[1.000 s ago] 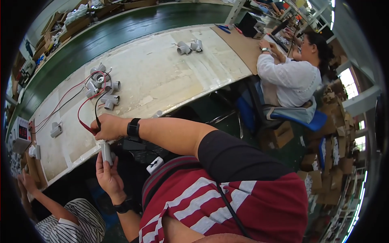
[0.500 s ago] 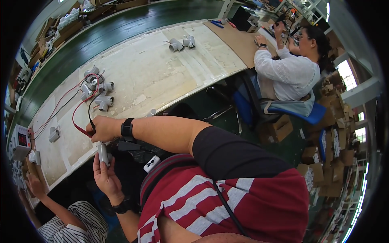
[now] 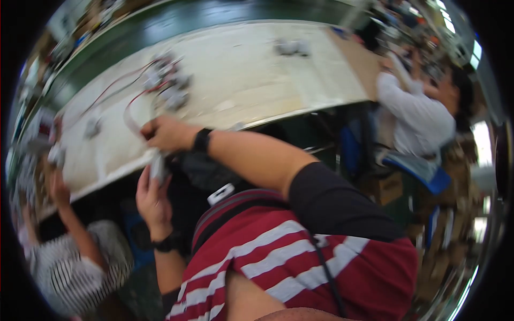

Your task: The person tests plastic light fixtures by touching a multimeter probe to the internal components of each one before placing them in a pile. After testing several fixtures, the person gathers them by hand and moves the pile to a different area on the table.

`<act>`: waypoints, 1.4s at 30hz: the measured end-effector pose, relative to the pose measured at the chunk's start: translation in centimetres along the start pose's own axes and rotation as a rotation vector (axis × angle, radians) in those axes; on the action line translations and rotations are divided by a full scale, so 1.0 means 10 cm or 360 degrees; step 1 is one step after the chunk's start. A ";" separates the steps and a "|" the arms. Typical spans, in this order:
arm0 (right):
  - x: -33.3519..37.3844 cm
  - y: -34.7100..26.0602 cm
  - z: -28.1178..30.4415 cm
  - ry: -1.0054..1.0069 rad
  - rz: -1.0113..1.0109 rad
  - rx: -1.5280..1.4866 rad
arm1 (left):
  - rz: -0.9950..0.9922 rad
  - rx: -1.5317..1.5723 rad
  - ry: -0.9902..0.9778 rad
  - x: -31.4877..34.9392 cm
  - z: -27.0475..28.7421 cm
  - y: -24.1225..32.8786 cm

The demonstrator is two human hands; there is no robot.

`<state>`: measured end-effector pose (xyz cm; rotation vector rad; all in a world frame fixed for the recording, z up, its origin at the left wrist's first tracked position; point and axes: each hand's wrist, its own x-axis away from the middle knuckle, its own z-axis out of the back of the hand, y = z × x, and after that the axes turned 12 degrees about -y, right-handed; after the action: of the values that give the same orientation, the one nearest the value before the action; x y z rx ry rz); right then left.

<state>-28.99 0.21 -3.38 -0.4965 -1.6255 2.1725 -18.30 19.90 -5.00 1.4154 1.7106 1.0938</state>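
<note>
My left hand (image 3: 154, 206) is closed around a grey tubular fitting (image 3: 157, 168), held upright just off the table's near edge. Directly above it, my right hand (image 3: 170, 134) is closed on red and black test leads (image 3: 130, 115); blur hides the tips, and I cannot tell whether they touch the fitting. From there the leads run to a heap of grey pipe fittings (image 3: 166, 80) on the worn pale table (image 3: 225, 80). Another grey fitting (image 3: 92, 127) lies alone to the left.
A pale box-shaped meter (image 3: 40, 128) with a red display stands at the left end, a co-worker's hand (image 3: 59, 187) near it. More grey fittings (image 3: 292, 47) sit at the far right. A person in white (image 3: 417, 117) sits at the right by a blue chair (image 3: 417, 171).
The whole view has swung, so the scene sits higher and further right, and is blurred. Both hands keep nearly the same place relative to the table, still holding the fitting and leads.
</note>
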 end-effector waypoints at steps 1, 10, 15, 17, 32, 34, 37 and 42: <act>-0.02 0.09 -0.02 0.0077 0.0073 0.0056 | -0.0013 -0.0015 0.0028 -0.02 -0.06 0.02; 0.37 -0.27 0.31 0.0237 0.0085 -0.0474 | -0.0364 -0.1579 0.0209 -0.36 0.23 0.60; 0.55 -0.34 0.71 0.0441 0.0159 -0.0490 | -0.0669 -0.2406 0.0308 -1.48 1.12 0.70; 0.70 -0.31 0.87 0.0517 0.0156 -0.0487 | -0.0749 -0.2551 0.0273 -1.62 1.02 0.60; 1.09 -0.30 1.10 0.0678 0.0153 -0.0468 | -0.0383 -0.2522 -0.0148 -1.75 -1.02 0.09; 1.10 -0.30 1.08 0.0670 0.0147 -0.0473 | -0.0352 -0.2499 -0.0140 -1.78 -0.99 0.08; 1.10 -0.31 1.05 0.0645 0.0130 -0.0474 | -0.0290 -0.2441 -0.0116 -1.76 -0.92 0.09; 1.13 -0.25 1.02 0.0655 0.0115 -0.0528 | -0.0254 -0.1442 -0.0506 -1.09 -0.69 0.12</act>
<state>-43.54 -1.95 1.20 -1.0360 -1.7463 1.6977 -21.63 7.94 -1.12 0.7911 0.8769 1.2369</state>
